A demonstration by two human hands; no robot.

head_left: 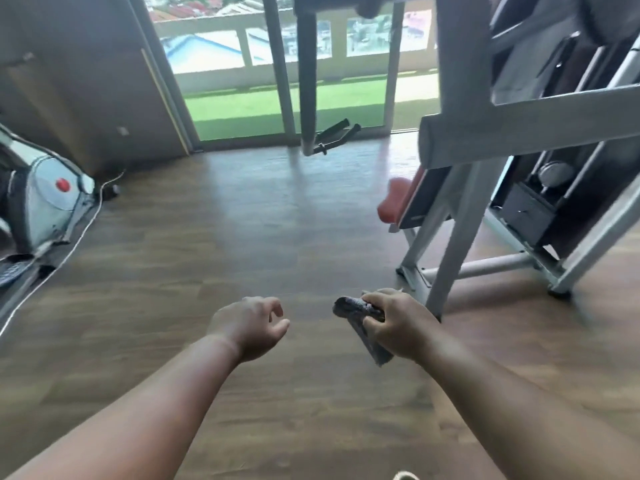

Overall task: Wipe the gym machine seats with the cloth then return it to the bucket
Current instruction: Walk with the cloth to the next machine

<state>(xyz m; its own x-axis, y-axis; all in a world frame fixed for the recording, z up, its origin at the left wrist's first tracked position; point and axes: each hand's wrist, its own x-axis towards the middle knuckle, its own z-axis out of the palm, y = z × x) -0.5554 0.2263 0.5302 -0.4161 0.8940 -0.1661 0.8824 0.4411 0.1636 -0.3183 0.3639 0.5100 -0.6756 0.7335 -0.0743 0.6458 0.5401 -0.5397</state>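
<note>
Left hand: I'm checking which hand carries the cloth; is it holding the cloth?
No, the left hand is empty with loosely curled fingers; the right hand grips the cloth.

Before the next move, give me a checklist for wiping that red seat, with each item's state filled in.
1. Cloth in hand: ok. The right hand grips the dark cloth, bunched, with one end hanging below the fist.
2. Free hand ready: ok. The left hand holds nothing, fingers loosely curled.
3. Seat located: ok. The red seat shows ahead to the right, partly behind the grey machine frame.
4. Path to the seat: ok. Bare wooden floor lies between the hands and the seat.
5. Cloth damp enough: cannot tell.
6. Bucket for the return: cannot tell, none is in view.
</note>
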